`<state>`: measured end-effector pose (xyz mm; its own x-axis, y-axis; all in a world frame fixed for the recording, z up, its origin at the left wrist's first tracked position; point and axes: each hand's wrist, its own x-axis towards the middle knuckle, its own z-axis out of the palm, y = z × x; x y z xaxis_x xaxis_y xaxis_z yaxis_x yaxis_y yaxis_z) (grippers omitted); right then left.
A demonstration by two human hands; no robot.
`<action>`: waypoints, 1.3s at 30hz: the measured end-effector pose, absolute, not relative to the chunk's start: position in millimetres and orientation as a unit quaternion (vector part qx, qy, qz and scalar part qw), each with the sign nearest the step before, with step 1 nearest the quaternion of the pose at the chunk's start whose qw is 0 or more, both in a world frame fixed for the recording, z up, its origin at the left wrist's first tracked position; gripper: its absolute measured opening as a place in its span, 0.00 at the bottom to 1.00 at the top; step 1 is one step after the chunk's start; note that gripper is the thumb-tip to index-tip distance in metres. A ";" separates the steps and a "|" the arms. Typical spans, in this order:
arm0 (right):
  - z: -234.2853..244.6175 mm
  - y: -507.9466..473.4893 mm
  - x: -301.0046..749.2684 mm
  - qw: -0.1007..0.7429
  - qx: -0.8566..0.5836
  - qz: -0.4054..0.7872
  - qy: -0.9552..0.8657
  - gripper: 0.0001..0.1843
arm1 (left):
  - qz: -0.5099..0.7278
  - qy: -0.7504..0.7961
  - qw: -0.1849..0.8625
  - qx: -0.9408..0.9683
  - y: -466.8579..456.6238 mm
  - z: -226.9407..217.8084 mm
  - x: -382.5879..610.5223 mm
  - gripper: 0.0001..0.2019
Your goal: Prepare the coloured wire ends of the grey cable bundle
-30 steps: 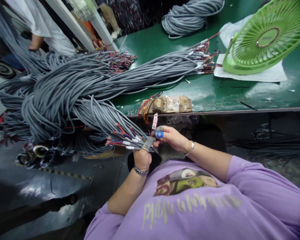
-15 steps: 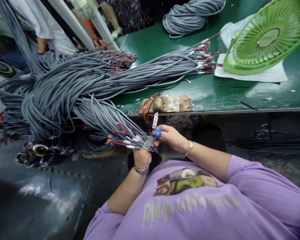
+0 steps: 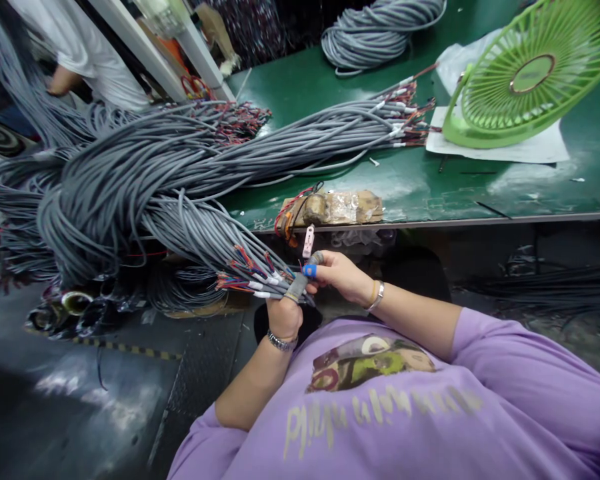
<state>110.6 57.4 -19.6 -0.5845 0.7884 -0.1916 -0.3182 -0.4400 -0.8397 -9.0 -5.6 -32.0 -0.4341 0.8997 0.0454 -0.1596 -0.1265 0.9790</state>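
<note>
My left hand [image 3: 287,310], its thumb wrapped in grey tape, is closed around the ends of a bundle of grey cables [image 3: 210,233]. Stripped wire ends [image 3: 247,267] in red, blue and orange, some with white sleeves, stick out beside it. My right hand [image 3: 340,275], with blue tape on the thumb and a wrapped fingertip, pinches thin wires at the cable ends, right against the left hand. Just above the fingers, a small white-pink tool or tag [image 3: 308,241] points upward; what holds it I cannot make out.
A taped wooden block [image 3: 345,208] with red and black leads sits on the green bench edge [image 3: 430,200]. A large heap of grey cables [image 3: 105,173] covers the left. Behind are a coil of cable [image 3: 380,33] and a green fan [image 3: 525,80]. A person in white [image 3: 85,53] stands back left.
Both hands stay together at the cable ends, with the right fingers shifted slightly left. The view has shifted slightly, and the other person's arm at the back left has moved.
</note>
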 end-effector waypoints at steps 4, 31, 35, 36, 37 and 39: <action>-18.9 55.8 110.6 0.350 -0.284 0.800 -0.396 0.19 | 0.664 0.534 0.391 0.348 -5.5 -34.1 -10.1 0.09; -28.6 86.1 112.5 0.339 -0.315 0.831 -0.308 0.26 | 0.658 0.508 0.451 0.324 -3.2 -11.5 -7.8 0.15; -23.2 93.2 107.5 0.357 -0.279 0.810 -0.372 0.29 | 0.646 0.497 0.480 0.325 3.7 -5.1 -6.2 0.15; -22.8 93.3 106.5 0.383 -0.284 0.791 -0.383 0.29 | 0.643 0.497 0.485 0.323 5.4 -4.6 -6.6 0.15; -22.9 93.1 105.6 0.414 -0.294 0.768 -0.391 0.30 | 0.642 0.498 0.488 0.320 6.9 -4.7 -7.2 0.15; -24.3 92.3 103.3 0.465 -0.315 0.727 -0.395 0.31 | 0.642 0.498 0.489 0.317 9.0 -5.8 -8.9 0.14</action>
<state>103.3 92.3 -24.3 -0.3697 0.9247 -0.0905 -0.4273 -0.2557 -0.8672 -8.9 9.0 -5.8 -0.3203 0.9438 -0.0811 -0.3126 -0.0245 0.9496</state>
